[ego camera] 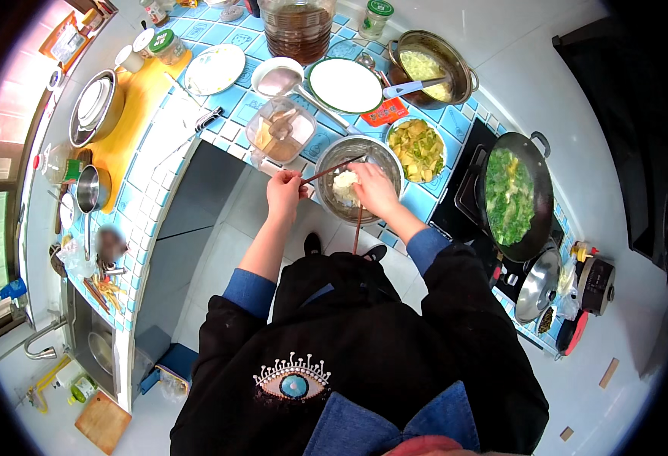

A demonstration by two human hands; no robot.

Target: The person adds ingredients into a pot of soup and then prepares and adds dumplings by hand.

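Note:
In front of me a stainless steel bowl stands at the counter's front edge with a whitish, dough-like lump in it. My left hand grips a dark chopstick that reaches over the bowl's left rim. My right hand is inside the bowl with its fingers on the lump; how firmly they hold it is hidden. A second chopstick sticks out over the bowl's near rim, beneath my right hand. Beside the bowl, at its upper right, sits a dish of cut green and yellow vegetables.
A wok of leafy greens sits on the cooktop at right. Behind the bowl are a clear seasoning box, a white ladle, a white plate and a pot with a blue-handled utensil. A sink lies at lower left.

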